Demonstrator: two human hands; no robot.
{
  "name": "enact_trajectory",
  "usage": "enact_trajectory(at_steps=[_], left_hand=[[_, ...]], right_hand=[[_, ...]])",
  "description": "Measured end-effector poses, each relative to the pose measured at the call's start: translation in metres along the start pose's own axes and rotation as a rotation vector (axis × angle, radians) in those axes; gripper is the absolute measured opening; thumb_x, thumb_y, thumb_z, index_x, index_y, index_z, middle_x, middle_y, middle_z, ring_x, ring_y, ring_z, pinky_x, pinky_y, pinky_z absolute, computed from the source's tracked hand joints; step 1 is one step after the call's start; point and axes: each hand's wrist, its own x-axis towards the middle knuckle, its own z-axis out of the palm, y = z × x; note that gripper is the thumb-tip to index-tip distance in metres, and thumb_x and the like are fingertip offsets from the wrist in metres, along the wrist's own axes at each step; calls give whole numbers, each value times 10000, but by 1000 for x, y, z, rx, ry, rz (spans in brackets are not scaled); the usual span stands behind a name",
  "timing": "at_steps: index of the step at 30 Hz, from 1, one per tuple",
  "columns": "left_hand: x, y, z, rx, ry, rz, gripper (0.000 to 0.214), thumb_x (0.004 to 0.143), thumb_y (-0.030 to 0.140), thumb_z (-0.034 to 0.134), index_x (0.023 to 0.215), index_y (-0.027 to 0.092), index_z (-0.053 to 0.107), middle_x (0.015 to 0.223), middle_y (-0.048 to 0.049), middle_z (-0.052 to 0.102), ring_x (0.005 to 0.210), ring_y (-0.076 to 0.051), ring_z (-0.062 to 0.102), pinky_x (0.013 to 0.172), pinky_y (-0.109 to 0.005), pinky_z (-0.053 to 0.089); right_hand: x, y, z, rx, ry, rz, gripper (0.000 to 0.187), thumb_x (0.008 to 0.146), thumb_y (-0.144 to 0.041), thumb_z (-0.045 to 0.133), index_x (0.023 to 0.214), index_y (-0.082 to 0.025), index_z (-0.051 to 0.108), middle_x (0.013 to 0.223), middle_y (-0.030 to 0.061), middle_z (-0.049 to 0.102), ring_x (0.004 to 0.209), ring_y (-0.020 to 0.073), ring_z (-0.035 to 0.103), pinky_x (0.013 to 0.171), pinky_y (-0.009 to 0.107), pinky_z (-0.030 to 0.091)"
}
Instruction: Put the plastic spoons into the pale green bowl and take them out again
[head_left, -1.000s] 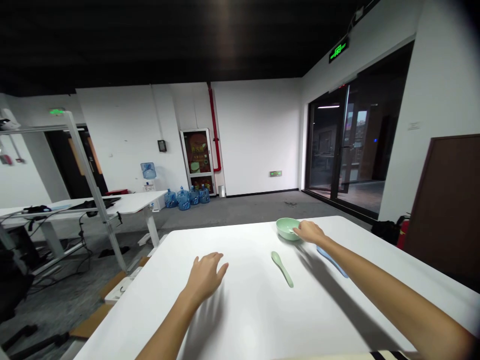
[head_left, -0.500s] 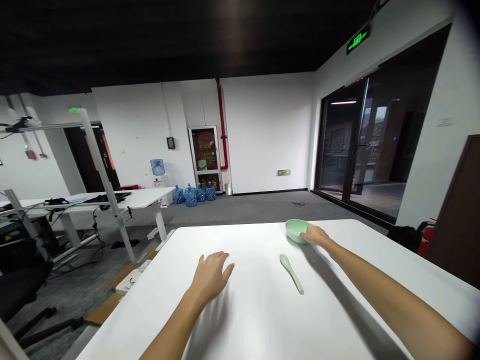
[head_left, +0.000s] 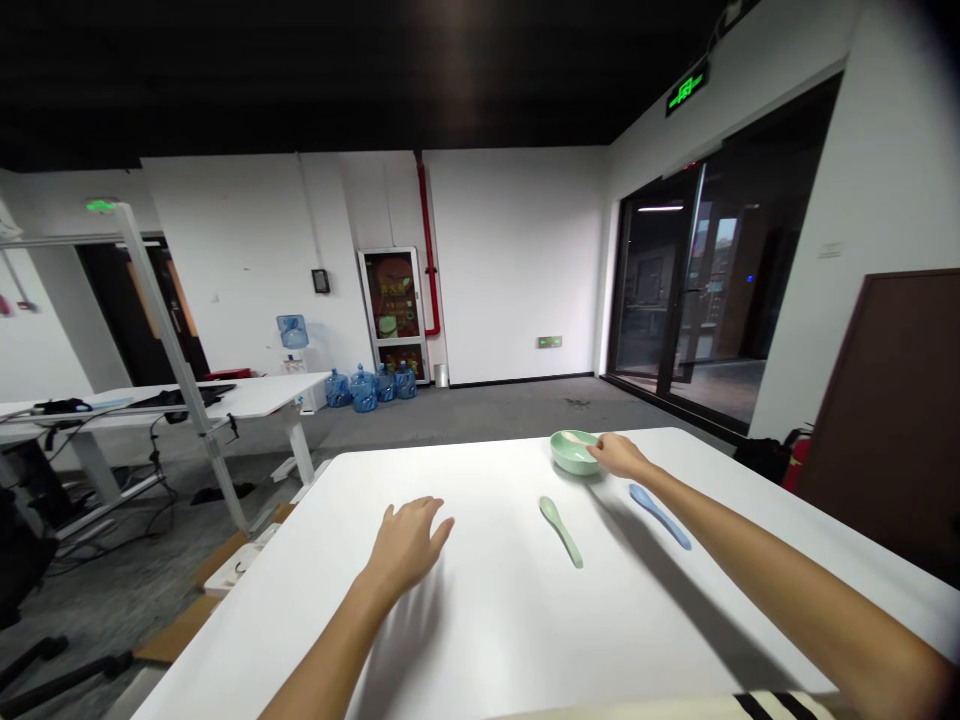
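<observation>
My right hand [head_left: 621, 456] is at the right rim of a light green bowl [head_left: 576, 462] near the table's far edge. Its fingers pinch the handle of a pale pinkish spoon [head_left: 573, 438], whose head rests over the inside of the bowl. On the white table [head_left: 487, 600], a green spoon [head_left: 560, 530] lies in front of the bowl. Beside my right forearm lies a blue spoon [head_left: 660, 515]. Over the left part of the table hovers my left hand [head_left: 409, 540], fingers apart and holding nothing.
Another white desk [head_left: 262, 395] with cables and dark items stands at the left, by a metal post [head_left: 169, 345]. Large blue water bottles [head_left: 364, 388] stand on the floor by the far wall. Glass doors [head_left: 675, 290] are at the right.
The view has shifted slightly to the right. The pale spoon now shows in the bowl at my right hand, and the blue spoon has come into sight beside the forearm. My left hand stays open.
</observation>
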Motion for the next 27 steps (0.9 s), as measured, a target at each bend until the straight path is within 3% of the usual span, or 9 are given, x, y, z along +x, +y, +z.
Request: enact_trajectory(at_steps=[6,11,18,27], left_hand=[[-1,0,-1,11,-2,9,475,1058,427,395,1415,244,650,1512,-112,647,1388,-310,604,1224,-565,357],[-4,2,-3,16,-3,10,469,1061,427,397,1415,252,651,1510,-109,649,1383,-307,610,1215,-548,367],[-6,4,-6,17,-13,4,487,1058,425,389,1427,237,645,1521,-119,638,1377,-314,614,1215,-567,364],[-4,3,-2,20,-4,14,483,1049,428,394,1409,246,661,1497,-120,658,1359,-313,629,1204,-555,386]], right_hand=[[-40,39,-26,21,37,-1,330,1001,-427,537,981,-158,726,1052,145,770,955,250,696,715,285,395],[-63,68,-33,-29,14,78,325,1011,-434,526,1003,-163,706,1042,141,763,922,249,696,694,296,390],[-83,97,-12,-68,-42,171,323,1012,-396,469,988,-160,688,1084,167,747,912,269,701,696,326,422],[-82,131,13,-109,-118,258,284,959,-360,526,1017,-148,705,1104,190,736,939,291,723,716,345,467]])
